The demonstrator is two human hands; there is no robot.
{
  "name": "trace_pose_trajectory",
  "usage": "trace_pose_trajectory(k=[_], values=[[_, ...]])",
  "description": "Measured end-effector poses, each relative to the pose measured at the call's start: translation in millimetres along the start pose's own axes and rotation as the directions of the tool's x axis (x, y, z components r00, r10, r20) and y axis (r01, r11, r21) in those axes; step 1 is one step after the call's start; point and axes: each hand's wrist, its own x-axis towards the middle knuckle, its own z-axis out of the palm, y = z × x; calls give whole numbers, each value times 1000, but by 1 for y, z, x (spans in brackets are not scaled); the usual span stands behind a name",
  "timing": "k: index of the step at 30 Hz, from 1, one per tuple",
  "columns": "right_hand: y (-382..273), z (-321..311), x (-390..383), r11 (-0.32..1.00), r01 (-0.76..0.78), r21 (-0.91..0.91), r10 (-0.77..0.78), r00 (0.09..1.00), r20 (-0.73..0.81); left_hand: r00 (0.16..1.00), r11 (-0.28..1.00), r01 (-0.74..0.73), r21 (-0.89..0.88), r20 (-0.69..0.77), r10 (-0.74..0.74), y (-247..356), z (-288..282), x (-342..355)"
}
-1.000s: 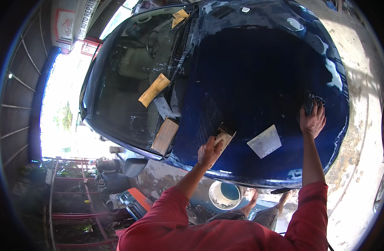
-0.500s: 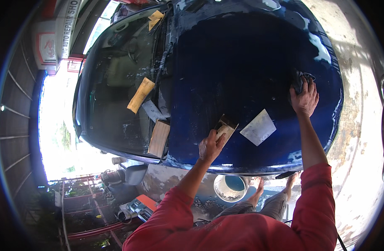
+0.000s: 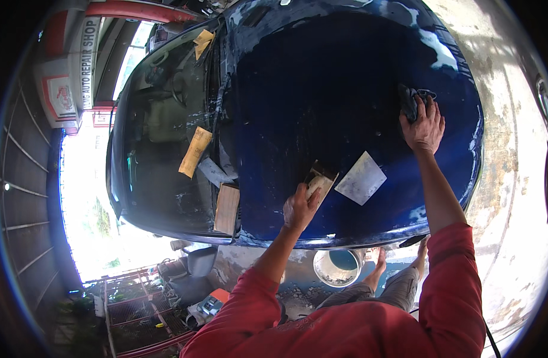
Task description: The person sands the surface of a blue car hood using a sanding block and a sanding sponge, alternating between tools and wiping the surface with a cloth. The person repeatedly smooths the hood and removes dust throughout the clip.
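Note:
A dark blue car hood [image 3: 298, 113] lies under both hands. My left hand [image 3: 300, 209] is closed around a light-coloured sanding block [image 3: 320, 181], which rests on the hood near its closest side. My right hand [image 3: 423, 126] presses a bunched dark rag [image 3: 408, 104] onto the paint farther to the right, its fingers over the cloth. Between the hands, a pale grey square sheet [image 3: 361, 178] lies flat, apart from both of them.
Along the windshield's base sit a wooden block [image 3: 227, 208], a grey strip [image 3: 215, 172] and folded yellow sandpaper [image 3: 195, 151]. More yellow paper [image 3: 203, 43] lies at the far end. A white bucket [image 3: 336, 268] of bluish water stands beside my feet.
The whole view has shifted a little. My right hand and the rag have slid slightly away from me across the hood. My left hand and the sanding block stay nearly in place.

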Motion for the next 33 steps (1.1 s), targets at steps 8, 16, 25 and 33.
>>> trace_pose_trajectory(k=[8, 16, 25, 33], values=[[9, 14, -1, 1000, 3, -1, -3, 1000, -1, 981, 999, 51, 18, -188, -46, 15, 3, 224], [-1, 2, 0, 1000, -2, 22, 2, 1000, -14, 1000, 999, 10, 48, -27, -9, -13, 3, 11], [10, 21, -2, 999, 39, -2, -39, 997, -67, 987, 996, 84, -24, -134, -86, 27, -1, 202], [5, 18, 4, 999, 36, -7, -37, 995, -96, 995, 995, -67, 80, -69, 72, -67, -13, 0]])
